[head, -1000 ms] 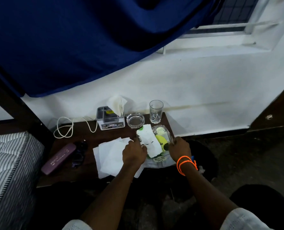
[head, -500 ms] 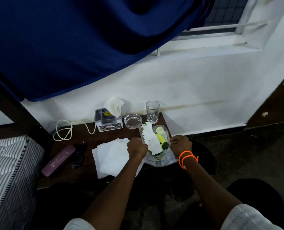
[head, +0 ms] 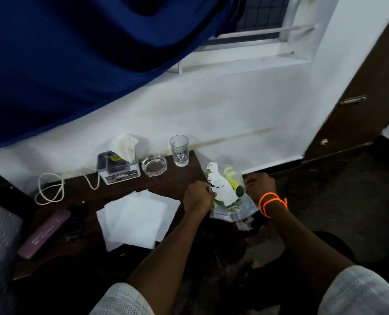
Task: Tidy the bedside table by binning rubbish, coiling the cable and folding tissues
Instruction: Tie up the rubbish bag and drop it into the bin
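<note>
With my left hand (head: 198, 196) and right hand (head: 258, 186) each pinching a side of the torn wrapper (head: 228, 192), held just off the counter (head: 166, 185) edge, I judge it best dropped level into the bin below.

Glossy clear plastic packet (head: 231, 201); matt white paper tissues (head: 136, 220); dark wood table (head: 166, 185).

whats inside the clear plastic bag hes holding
Through the clear plastic bag, held at its sides by the left hand and the right hand, a torn white paper and yellow-green wrappers show. Whatever lies behind the paper is hidden.
</note>
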Demonstrator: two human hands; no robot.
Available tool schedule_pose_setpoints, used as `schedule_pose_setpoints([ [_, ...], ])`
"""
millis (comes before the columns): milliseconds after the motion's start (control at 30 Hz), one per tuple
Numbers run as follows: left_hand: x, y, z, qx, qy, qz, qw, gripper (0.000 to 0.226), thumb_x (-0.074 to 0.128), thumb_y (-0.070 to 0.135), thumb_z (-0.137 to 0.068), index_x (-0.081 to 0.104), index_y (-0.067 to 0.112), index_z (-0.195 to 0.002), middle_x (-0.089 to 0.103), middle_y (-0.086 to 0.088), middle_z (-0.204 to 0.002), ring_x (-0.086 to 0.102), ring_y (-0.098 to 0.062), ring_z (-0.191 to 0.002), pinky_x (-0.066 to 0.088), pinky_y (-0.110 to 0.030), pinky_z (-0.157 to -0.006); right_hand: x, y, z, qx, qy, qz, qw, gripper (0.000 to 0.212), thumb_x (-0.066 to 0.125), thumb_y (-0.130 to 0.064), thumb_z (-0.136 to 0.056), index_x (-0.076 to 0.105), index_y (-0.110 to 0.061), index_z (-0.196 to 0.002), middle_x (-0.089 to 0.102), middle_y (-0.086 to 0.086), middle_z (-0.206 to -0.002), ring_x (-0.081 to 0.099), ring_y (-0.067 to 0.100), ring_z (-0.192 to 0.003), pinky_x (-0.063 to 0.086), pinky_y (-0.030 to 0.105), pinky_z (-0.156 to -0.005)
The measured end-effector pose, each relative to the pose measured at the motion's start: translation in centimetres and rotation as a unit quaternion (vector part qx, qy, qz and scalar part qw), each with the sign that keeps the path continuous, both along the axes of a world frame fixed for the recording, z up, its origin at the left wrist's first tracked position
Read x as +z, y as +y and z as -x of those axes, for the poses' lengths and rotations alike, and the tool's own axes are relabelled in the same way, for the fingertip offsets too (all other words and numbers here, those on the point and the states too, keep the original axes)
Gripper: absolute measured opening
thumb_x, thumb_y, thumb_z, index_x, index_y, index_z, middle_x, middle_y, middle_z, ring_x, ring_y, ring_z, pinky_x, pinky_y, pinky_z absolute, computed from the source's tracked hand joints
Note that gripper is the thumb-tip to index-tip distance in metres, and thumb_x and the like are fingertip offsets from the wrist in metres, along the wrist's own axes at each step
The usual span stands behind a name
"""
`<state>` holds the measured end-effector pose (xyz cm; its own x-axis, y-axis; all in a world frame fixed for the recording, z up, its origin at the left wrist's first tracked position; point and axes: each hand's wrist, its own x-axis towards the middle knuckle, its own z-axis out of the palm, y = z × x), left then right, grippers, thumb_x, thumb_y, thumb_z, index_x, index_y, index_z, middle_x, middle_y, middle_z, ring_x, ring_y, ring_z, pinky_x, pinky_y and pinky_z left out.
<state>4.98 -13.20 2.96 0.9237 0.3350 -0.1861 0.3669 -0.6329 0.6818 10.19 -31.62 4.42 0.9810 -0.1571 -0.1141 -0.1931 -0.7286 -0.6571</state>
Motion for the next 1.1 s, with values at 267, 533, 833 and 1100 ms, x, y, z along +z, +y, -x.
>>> schedule_pose_setpoints([
  [267, -3.5, -5.9, -1.3, -0.091, 0.055, -0.046, 0.993, 0.034, 0.075, 0.029, -0.087, 0.073, 0.007, -0.112, 0.073, -0.017, -0.117, 0.069, -0.035, -0.111, 0.056, -0.038, -0.09, -2.4, -4.7, -0.1, -0.021, 0.07, 0.039, 0.997, 0.022, 0.071, 0.001, -0.065, 0.078, -0.017, -0.076, 0.077, 0.013, -0.088, 0.073, 0.029, -0.094, 0.055, 0.027, -0.084],
  [533, -6.3, -8.0, -3.0, -0.119, 0.062, -0.059, 0.989, 0.018, 0.07, 0.021, -0.09, 0.072, 0.008, -0.102, 0.072, -0.016, -0.11, 0.07, -0.034, -0.104, 0.057, -0.036, -0.084, -4.9, -5.6, -0.8, -0.026, 0.087, 0.045, 0.995, 0.024, 0.065, -0.001, -0.071, 0.078, -0.019, -0.08, 0.076, 0.016, -0.092, 0.073, 0.033, -0.093, 0.06, 0.038, -0.084],
  [833, -7.5, -8.6, -5.3, -0.122, 0.046, -0.055, 0.99, 0.042, 0.067, 0.038, -0.093, 0.067, 0.003, -0.117, 0.067, -0.02, -0.119, 0.066, -0.037, -0.11, 0.054, -0.037, -0.085, -6.2, -5.9, -1.9, -0.04, 0.096, 0.036, 0.994, 0.019, 0.069, -0.011, -0.076, 0.076, -0.019, -0.092, 0.074, 0.018, -0.101, 0.071, 0.034, -0.099, 0.056, 0.036, -0.085],
  [1100, -5.0, -6.6, -4.2, -0.137, -0.029, -0.035, 0.99, 0.024, 0.063, 0.03, -0.09, 0.073, 0.008, -0.09, 0.073, -0.014, -0.096, 0.07, -0.032, -0.095, 0.054, -0.034, -0.077, -4.7, -4.2, -1.4, -0.021, 0.083, 0.038, 0.996, 0.02, 0.073, -0.009, -0.07, 0.077, -0.017, -0.088, 0.076, 0.015, -0.096, 0.072, 0.03, -0.096, 0.057, 0.033, -0.083],
])
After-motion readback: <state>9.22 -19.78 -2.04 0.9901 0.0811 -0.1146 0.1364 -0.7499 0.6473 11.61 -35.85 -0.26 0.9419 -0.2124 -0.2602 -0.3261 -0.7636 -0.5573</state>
